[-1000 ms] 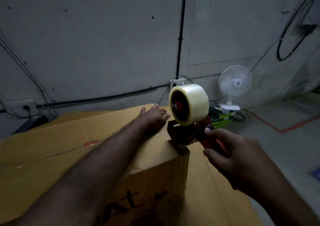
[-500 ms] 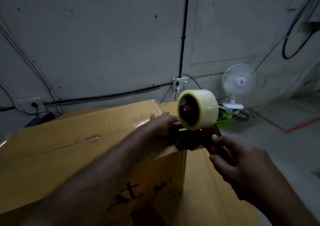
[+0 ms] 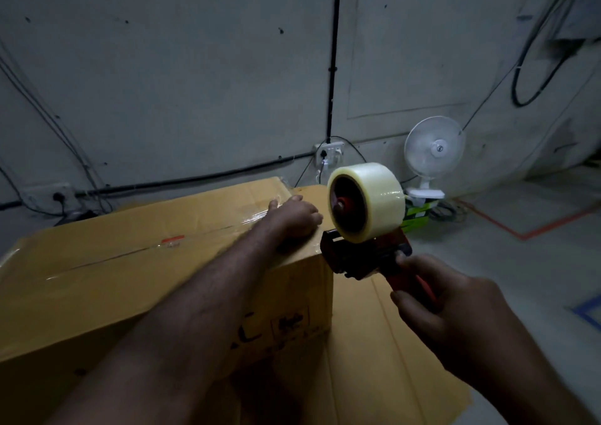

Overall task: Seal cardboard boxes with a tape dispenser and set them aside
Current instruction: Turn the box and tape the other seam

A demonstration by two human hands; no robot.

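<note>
Pressing on the box top: left hand [image 3: 292,218] lies palm-down near the top's right edge, fingers low on the cardboard, gripping nothing. Right hand [image 3: 455,317], at 4 o'clock of it, is wrapped round the red handle of the tape dispenser [image 3: 364,255]. The clear roll [image 3: 370,201] stands just right of the left fingertips. Dispenser mouth sits at the top right edge of the cardboard box [image 3: 130,288]; touching or a hair off, can't tell.

Box fills the 9 o'clock half of the view. Glossy tape strip [image 3: 247,217] runs along the centre seam up to the left hand.

Reads as the end of the top seam run. Next move likely needs the tape carried over the edge and down the side wall, then a tilt to cut, with the left hand pinning the strip.

Edges: box's vertical corner is directly under the dispenser. Flattened cardboard sheet [image 3: 374,343] lies on the floor at 5 o'clock, beside the box. Open room: bare floor [image 3: 520,262] at 3 o'clock. Fan [image 3: 434,151] and wall socket [image 3: 328,156] with cables sit at 1 o'clock, well apart. Wall behind the box at 12.
</note>
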